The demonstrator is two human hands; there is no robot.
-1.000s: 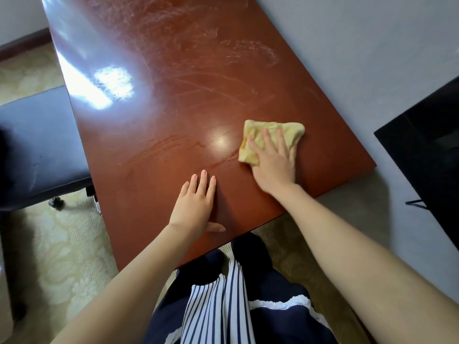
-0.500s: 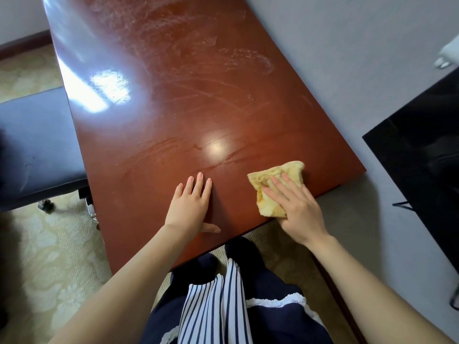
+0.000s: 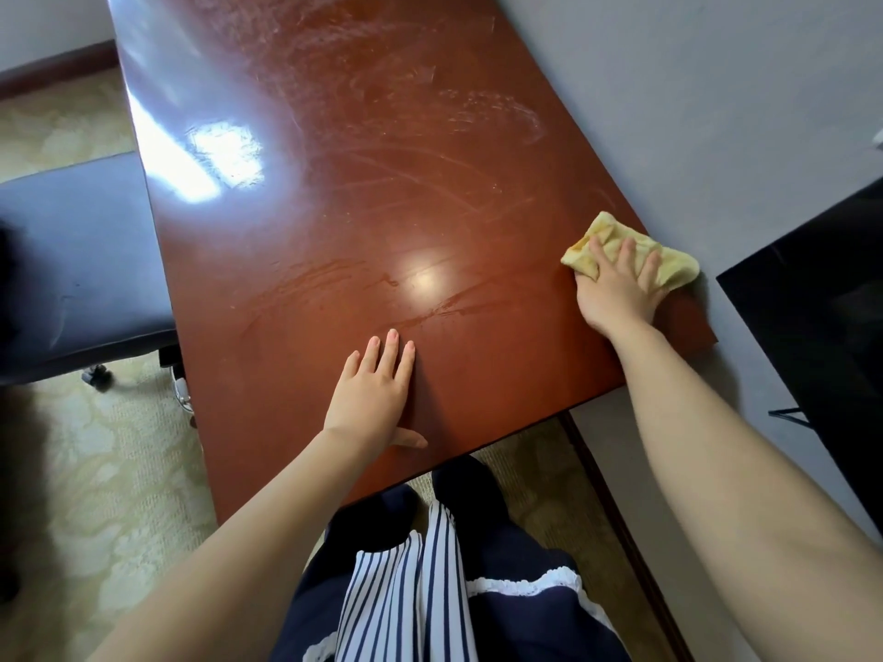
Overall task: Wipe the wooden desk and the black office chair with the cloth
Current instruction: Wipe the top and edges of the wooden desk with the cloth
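Left hand (image 3: 370, 398) lies flat at lower centre of the table (image 3: 382, 183), fingers straight and holding nothing. Further up at right, the right hand (image 3: 616, 293) presses the cloth (image 3: 674, 269) against the table's edge with spread fingers. Chair (image 3: 81, 260) stands at left.
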